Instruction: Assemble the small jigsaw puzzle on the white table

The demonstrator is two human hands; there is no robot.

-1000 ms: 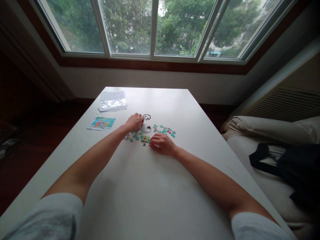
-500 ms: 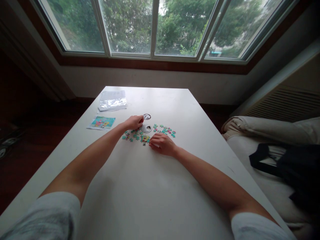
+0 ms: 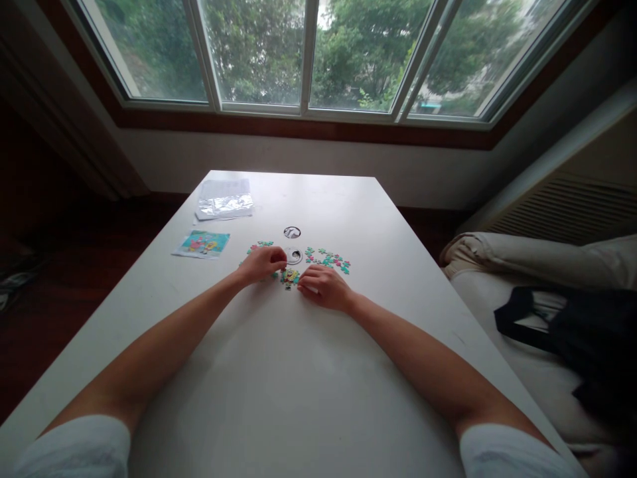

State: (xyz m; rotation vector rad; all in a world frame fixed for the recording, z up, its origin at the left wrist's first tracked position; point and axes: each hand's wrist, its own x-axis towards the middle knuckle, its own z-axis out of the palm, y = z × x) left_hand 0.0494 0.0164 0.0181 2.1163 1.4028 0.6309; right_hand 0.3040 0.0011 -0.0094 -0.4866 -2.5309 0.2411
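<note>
Several puzzle pieces are joined into a small yellow and green patch (image 3: 289, 277) on the white table. My left hand (image 3: 263, 262) hovers at its upper left with thumb and fingertips pinched; a small piece may be between them, too small to make out. My right hand (image 3: 324, 287) rests on the table with curled fingers touching the patch's right edge. Loose green and pink puzzle pieces (image 3: 328, 259) lie beyond my right hand. More loose pieces (image 3: 265, 243) lie around my left hand, partly hidden by it. A round silvery lid (image 3: 294, 255) sits just behind the patch.
A second round item with a dark rim (image 3: 292, 232) lies farther back. At the left are a colourful picture sheet (image 3: 204, 244) and a clear plastic bag with papers (image 3: 225, 199). Right of the white table (image 3: 298, 385) stands a pale sofa with dark clothing (image 3: 587, 325).
My left hand has come back toward me from beside the round lid to the joined patch, uncovering loose pieces behind it. My right hand has stayed in place.
</note>
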